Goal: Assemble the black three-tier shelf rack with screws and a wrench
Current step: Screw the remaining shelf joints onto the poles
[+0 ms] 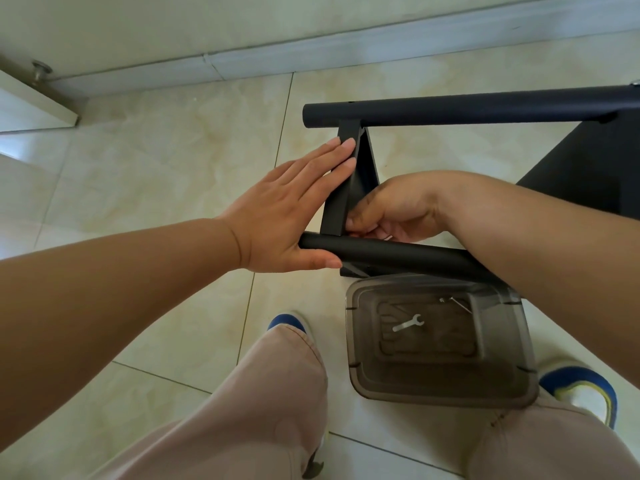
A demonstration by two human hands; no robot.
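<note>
- Black metal shelf rack [349, 188], partly put together, lying over the pale glossy floor tiles [166, 150] straight ahead of the knees; two round black tubes run crosswise, joined by a flat black bracket.
- Far tube [467, 110] cut off at the right edge of the frame; a dark flat panel [588, 171] beneath it also running out of view.
- Near tube [381, 252] hidden at its right end behind the right forearm.
- Left hand [287, 216] laid flat, fingers straight and together against the bracket's left face, thumb along the near tube's end.
- Right hand [388, 213] curled at the foot of the bracket where it meets the near tube; fingertips pinched together there, whatever sits between them too small and shadowed to make out.
- Smoky translucent plastic box [440, 341] on the floor just below the near tube, between the feet, upper right corner covered by the forearm.
- Small silver flat wrench [408, 322] lying in the box; a thin silvery piece [455, 303] near the far wall, too blurred to name.
- Beige trouser legs [270, 393] and blue-and-white shoes [581, 389] at the bottom, the right shoe partly cut off.
- White skirting board [311, 53] along the wall at top; a pale door edge [38, 102] with a metal stopper at upper left.
</note>
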